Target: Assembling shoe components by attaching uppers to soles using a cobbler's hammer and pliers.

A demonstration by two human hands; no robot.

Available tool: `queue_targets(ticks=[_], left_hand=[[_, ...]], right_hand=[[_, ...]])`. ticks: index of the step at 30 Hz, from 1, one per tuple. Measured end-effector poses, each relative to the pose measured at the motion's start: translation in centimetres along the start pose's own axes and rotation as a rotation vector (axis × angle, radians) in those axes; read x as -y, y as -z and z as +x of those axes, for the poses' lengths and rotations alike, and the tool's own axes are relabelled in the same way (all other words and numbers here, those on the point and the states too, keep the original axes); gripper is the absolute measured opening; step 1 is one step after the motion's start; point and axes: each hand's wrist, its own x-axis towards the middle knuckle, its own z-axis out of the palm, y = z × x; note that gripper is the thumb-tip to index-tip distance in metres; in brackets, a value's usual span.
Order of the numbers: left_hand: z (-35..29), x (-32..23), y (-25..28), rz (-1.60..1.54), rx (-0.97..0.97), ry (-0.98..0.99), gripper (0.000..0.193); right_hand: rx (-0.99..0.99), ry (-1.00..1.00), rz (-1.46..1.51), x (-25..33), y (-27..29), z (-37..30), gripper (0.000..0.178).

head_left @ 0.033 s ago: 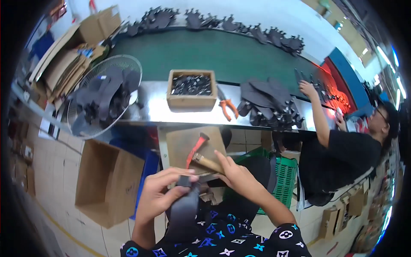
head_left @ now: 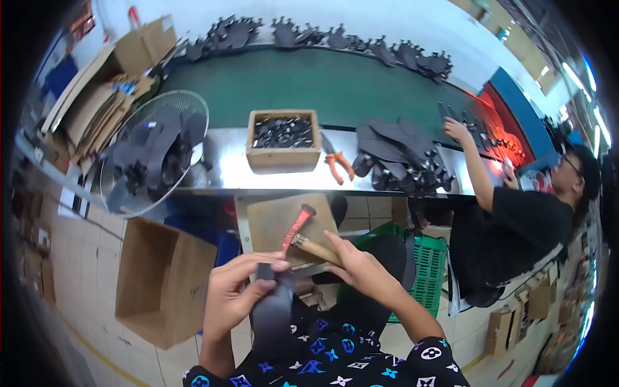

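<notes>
My left hand (head_left: pixel 233 295) grips a dark grey strap-like piece (head_left: pixel 271 316) that hangs down over my lap, with the thumb pressed on a small black part (head_left: pixel 264 271) at its top. My right hand (head_left: pixel 364 271) is closed on a wooden-handled tool (head_left: pixel 314 248) whose tip points at that part. A red-handled tool with a dark head (head_left: pixel 295 229) lies on the small brown work board (head_left: pixel 271 219) just beyond my hands.
On the metal bench stand a wooden box of black parts (head_left: pixel 284 138), orange pliers (head_left: pixel 338 164) and a pile of dark sole pieces (head_left: pixel 400 155). A fan (head_left: pixel 151 158) is at left, an open cardboard box (head_left: pixel 164 277) below it, a green crate (head_left: pixel 427 264) and a seated co-worker (head_left: pixel 516 226) at right.
</notes>
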Motion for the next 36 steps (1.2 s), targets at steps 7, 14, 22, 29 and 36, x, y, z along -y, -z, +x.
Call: queue_targets(ticks=[7,14,22,29,36], left_hand=[[5.6,7.7,-3.0,0.316,-0.392,-0.202,0.019],[6.1,12.6,-3.2,1.029,-0.192,-0.056,0.032],[5.7,11.7,-0.3,0.923,0.003,0.132,0.054],[4.9,13.2,0.2,0.845,-0.006,0.130,0.060],[5.8,12.4,0.7,0.899,0.002,0.085,0.060]], right_hand=[[-0.409,-0.173,0.644,0.8,2.1,-3.8,0.035],[-0.462,-0.121,0.507,3.3,2.7,-4.0,0.034],[-0.508,0.320,0.084,7.3,5.5,-3.0,0.038],[-0.640,0.048,0.408,9.9,8.8,-2.9,0.028],[-0.269,0.075,0.258,5.5,3.6,0.8,0.015]])
